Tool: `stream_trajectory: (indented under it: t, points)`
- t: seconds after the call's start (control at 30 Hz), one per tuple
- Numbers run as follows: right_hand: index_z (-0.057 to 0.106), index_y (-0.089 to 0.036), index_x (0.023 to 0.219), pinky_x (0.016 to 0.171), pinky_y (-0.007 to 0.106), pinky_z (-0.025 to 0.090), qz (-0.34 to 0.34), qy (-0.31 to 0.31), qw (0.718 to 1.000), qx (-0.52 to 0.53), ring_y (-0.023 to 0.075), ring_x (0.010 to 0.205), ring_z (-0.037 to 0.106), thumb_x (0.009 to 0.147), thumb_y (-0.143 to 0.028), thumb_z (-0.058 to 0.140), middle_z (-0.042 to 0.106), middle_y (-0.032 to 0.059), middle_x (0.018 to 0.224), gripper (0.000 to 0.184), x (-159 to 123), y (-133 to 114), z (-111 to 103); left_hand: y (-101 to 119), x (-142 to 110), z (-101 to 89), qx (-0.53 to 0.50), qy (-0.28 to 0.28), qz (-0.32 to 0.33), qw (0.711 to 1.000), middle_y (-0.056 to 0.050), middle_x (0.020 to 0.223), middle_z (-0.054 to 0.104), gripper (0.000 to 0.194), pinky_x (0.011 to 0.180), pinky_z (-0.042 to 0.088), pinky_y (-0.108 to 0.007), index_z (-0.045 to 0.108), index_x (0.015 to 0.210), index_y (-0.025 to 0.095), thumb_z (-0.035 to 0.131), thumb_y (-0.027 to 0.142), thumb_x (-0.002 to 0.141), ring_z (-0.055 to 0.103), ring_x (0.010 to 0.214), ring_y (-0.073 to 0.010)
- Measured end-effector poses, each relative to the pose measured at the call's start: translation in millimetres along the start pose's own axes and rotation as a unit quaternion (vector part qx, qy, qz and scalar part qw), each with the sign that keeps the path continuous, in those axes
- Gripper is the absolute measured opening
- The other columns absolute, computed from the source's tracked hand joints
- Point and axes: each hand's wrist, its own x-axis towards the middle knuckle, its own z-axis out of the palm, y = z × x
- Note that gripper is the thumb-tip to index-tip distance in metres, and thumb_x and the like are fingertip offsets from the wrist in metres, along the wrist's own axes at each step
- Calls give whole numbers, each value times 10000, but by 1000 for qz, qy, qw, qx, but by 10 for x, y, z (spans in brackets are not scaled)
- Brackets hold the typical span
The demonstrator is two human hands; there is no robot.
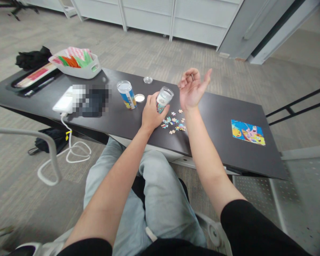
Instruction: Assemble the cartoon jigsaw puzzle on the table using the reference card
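Note:
My left hand (pixel 152 113) is wrapped around a clear jar (pixel 165 94) with a printed label, tilted with its open mouth toward the upper right. My right hand (pixel 192 87) is raised just right of the jar, palm up, thumb stretched out and fingers partly curled, with nothing in it. Between my forearms, loose jigsaw pieces (pixel 173 121) lie scattered on the dark table. A second jar (pixel 127 95) with a blue and yellow wrapper stands left of my left hand. Beside it lie a round lid (pixel 139 98) and a clear round cap (pixel 148 80).
A picture card (pixel 248 133) with cartoon figures lies on the table's (pixel 218 113) right part. To the left are a white device (pixel 65 101) with a cable, a white basket (pixel 88 71) of colourful items, a black tray (pixel 13 85) and a black cloth-like bundle (pixel 33 58).

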Motion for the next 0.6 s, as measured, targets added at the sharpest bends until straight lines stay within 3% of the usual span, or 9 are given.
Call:
stream_trajectory:
  t: [0.13, 0.2, 0.27, 0.3, 0.33, 0.4, 0.5, 0.6]
  points:
    - [652, -352, 1018, 922, 567, 709, 44, 20, 998, -31, 357, 993, 789, 955, -1312, 405, 697, 78, 967, 994, -128, 14, -220, -117, 42, 19, -36, 45, -49, 997, -193, 1642, 759, 570, 1405, 624, -561, 507, 1740, 313, 694, 503, 1237, 774, 1577, -329]
    - [729, -358, 1051, 1110, 653, 723, 58, -43, 994, -79, 383, 1086, 821, 1027, -1236, 497, 809, 104, 1049, 909, -277, -3, -461, -167, 62, 27, -40, 54, -69, 995, -166, 1599, 776, 514, 1363, 655, -572, 516, 1712, 351, 648, 567, 1264, 802, 1501, -317]
    - [830, -346, 1211, 1310, 756, 648, 39, -156, 973, -164, 456, 1304, 847, 1020, -1156, 694, 900, 156, 1293, 843, -450, -20, -768, -219, 83, 43, -49, 69, -80, 993, -152, 1556, 784, 483, 1343, 662, -564, 540, 1649, 348, 610, 647, 1276, 807, 1458, -310]
    - [861, -335, 1358, 1396, 804, 585, 29, -223, 951, -212, 509, 1476, 818, 970, -1150, 775, 896, 193, 1484, 906, -535, -22, -921, -248, 92, 53, -55, 79, -86, 992, -147, 1544, 783, 490, 1340, 659, -554, 546, 1615, 343, 587, 697, 1279, 804, 1451, -305]
    - [847, -322, 1546, 1471, 855, 501, 22, -283, 925, -254, 565, 1671, 726, 905, -1173, 822, 830, 225, 1709, 1066, -613, -17, -1058, -279, 99, 64, -63, 87, -90, 990, -142, 1539, 779, 511, 1341, 652, -543, 547, 1587, 338, 565, 745, 1279, 799, 1450, -298]
    - [712, -239, 1846, 1540, 916, 382, 26, -374, 873, -311, 641, 1867, 540, 785, -1221, 869, 628, 301, 1972, 1454, -745, 11, -1241, -338, 110, 84, -73, 95, -91, 989, -131, 1546, 765, 549, 1354, 630, -528, 540, 1553, 320, 551, 794, 1277, 776, 1445, -277]
    - [498, -156, 2035, 1619, 906, 232, 13, -446, 820, -357, 647, 1968, 381, 742, -1204, 924, 439, 323, 2099, 1717, -874, 73, -1226, -407, 121, 103, -75, 73, -80, 991, -101, 1533, 761, 515, 1345, 610, -517, 537, 1528, 272, 696, 686, 1267, 720, 1365, -221]
    - [471, -153, 2056, 1652, 863, 192, -20, -477, 804, -355, 613, 1984, 369, 817, -1150, 933, 438, 294, 2108, 1656, -940, 104, -991, -442, 152, 114, -64, 48, -73, 994, -74, 1494, 769, 509, 1323, 604, -504, 540, 1501, 228, 840, 527, 1220, 673, 1282, -176]
